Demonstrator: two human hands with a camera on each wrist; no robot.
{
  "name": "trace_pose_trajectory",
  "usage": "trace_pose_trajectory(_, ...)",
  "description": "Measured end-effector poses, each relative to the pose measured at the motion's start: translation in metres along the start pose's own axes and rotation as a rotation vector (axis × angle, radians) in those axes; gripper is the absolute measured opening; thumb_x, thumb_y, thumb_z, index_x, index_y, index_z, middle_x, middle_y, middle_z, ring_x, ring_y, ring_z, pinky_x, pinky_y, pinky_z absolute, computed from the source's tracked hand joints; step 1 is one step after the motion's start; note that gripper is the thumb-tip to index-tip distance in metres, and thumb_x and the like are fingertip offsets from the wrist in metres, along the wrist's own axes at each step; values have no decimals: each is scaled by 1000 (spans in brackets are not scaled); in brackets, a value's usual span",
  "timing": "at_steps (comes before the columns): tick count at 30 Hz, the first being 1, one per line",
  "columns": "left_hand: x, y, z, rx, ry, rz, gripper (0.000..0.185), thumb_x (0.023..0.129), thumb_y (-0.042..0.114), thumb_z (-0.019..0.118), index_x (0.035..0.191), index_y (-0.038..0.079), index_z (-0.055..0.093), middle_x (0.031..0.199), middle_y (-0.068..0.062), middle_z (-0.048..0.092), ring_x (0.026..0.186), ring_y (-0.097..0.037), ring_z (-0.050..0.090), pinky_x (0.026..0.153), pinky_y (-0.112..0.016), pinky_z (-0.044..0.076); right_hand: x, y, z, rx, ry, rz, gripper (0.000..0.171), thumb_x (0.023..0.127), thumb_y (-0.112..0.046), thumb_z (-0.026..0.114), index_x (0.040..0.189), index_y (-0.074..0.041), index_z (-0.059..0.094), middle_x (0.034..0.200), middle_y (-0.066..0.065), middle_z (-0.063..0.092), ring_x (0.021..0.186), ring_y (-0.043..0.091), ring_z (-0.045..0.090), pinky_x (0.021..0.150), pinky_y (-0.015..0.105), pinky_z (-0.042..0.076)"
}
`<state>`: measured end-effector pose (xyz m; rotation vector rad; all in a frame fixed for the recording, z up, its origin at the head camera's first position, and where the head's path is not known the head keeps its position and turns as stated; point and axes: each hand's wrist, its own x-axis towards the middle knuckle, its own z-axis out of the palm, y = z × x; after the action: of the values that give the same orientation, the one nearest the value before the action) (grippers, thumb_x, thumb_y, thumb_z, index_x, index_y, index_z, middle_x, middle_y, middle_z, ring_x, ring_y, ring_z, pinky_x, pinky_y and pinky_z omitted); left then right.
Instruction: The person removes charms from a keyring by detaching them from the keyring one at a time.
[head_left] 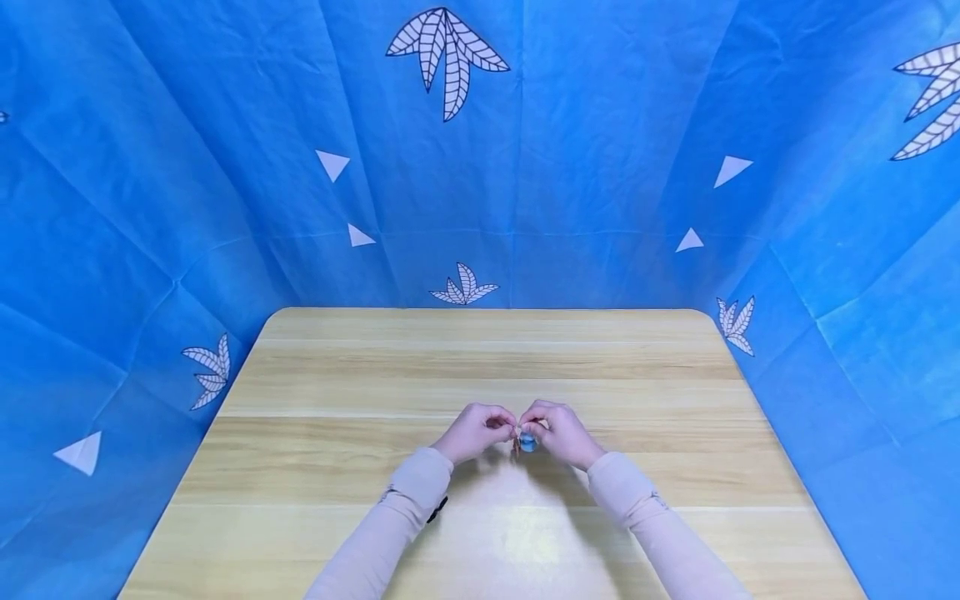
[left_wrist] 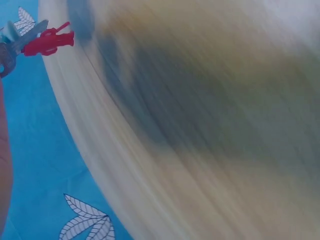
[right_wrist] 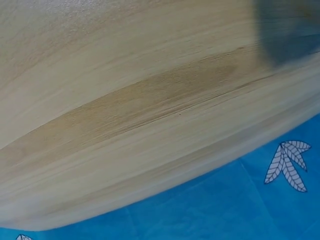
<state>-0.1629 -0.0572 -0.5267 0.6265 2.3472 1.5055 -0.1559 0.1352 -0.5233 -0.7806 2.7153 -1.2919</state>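
Observation:
My left hand (head_left: 480, 432) and right hand (head_left: 561, 432) meet over the middle of the table, fingertips nearly together. Between them hangs a small keychain. A blue round tag (head_left: 528, 442) hangs just under the right fingertips, and a reddish piece dangles beneath the left ones. In the left wrist view, a silver key (left_wrist: 31, 36) and a red charm (left_wrist: 49, 42) shaped like a toy gun show at the upper left, with a bit of teal behind. Both hands pinch at this keychain; which part each one pinches, I cannot tell. The right wrist view shows neither hand.
A light wooden table (head_left: 337, 367) with rounded far corners lies under both arms. Blue cloth (head_left: 600, 125) with white leaf and triangle prints rises behind it and on both sides. Shadows of the arms fall on the wood.

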Motion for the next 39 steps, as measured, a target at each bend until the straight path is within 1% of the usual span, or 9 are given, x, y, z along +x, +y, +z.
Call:
trace_pose_trajectory(3, 0, 1, -1, 126, -13, 59, 10, 85, 10, 62, 91, 6, 69, 89, -5, 69, 77, -6, 61, 71, -15, 52, -1, 1, 0, -1, -31, 0, 6, 83, -10, 63, 86, -12, 69, 85, -2, 65, 82, 10, 61, 79, 25, 53)
trace_pose_trajectory(10, -2, 5, -3, 450, 17, 323, 10, 85, 8, 62, 91, 8, 69, 90, -2, 70, 82, -11, 64, 76, -16, 52, 0, -2, -5, 18, -96, 24, 8, 83, -6, 63, 86, -10, 69, 85, -2, 65, 82, 12, 61, 77, 22, 53)
trace_pose_trajectory(18, -6, 4, 0, 647, 74, 550, 12, 84, 9, 63, 95, 7, 68, 88, -1, 69, 80, -10, 66, 76, -10, 51, 1, -1, -5, 156, -143, 160, 8, 83, -2, 61, 85, -6, 67, 84, 3, 66, 77, 12, 60, 72, 20, 53)
trace_pose_trajectory(21, -7, -1, 3, 664, 105, 608, 12, 83, 8, 64, 95, 6, 68, 88, -2, 69, 80, -10, 66, 77, -9, 50, 0, 3, -3, 225, -170, 194, 8, 84, 0, 59, 87, -2, 66, 83, 7, 66, 74, 13, 60, 71, 25, 54)
trace_pose_trajectory(28, -3, -9, 10, 611, 213, 594, 9, 86, 9, 61, 93, 9, 66, 88, 0, 70, 81, -9, 66, 77, -9, 50, 1, 1, -8, 302, -202, 201, 9, 85, 0, 58, 89, 2, 65, 83, 11, 66, 73, 14, 59, 73, 40, 55)
trace_pose_trajectory(31, -1, -8, 11, 591, 240, 573, 9, 86, 9, 61, 94, 8, 67, 88, -1, 70, 81, -10, 67, 77, -10, 51, 2, 0, -8, 319, -215, 210, 9, 86, -2, 58, 90, 2, 65, 85, 11, 66, 74, 13, 60, 73, 33, 55)
trace_pose_trajectory(34, -1, -7, 14, 553, 285, 528, 10, 85, 8, 62, 93, 8, 67, 89, -2, 71, 83, -11, 67, 78, -13, 52, 3, 3, -4, 324, -203, 227, 10, 87, -5, 58, 92, 0, 65, 88, 10, 67, 77, 12, 61, 74, 25, 54)
trace_pose_trajectory(36, -1, -6, 16, 533, 337, 485, 10, 84, 8, 63, 93, 9, 68, 91, -2, 71, 85, -12, 67, 79, -15, 52, 3, 3, -2, 326, -172, 241, 11, 87, -7, 58, 92, -1, 65, 90, 9, 67, 80, 11, 61, 75, 23, 53)
trace_pose_trajectory(39, 0, -3, 20, 459, 424, 396, 10, 83, 8, 65, 93, 8, 68, 93, -3, 69, 87, -13, 66, 81, -17, 52, 5, 0, -1, 314, -84, 256, 10, 86, -7, 59, 92, -2, 66, 89, 8, 68, 80, 11, 61, 76, 24, 52)
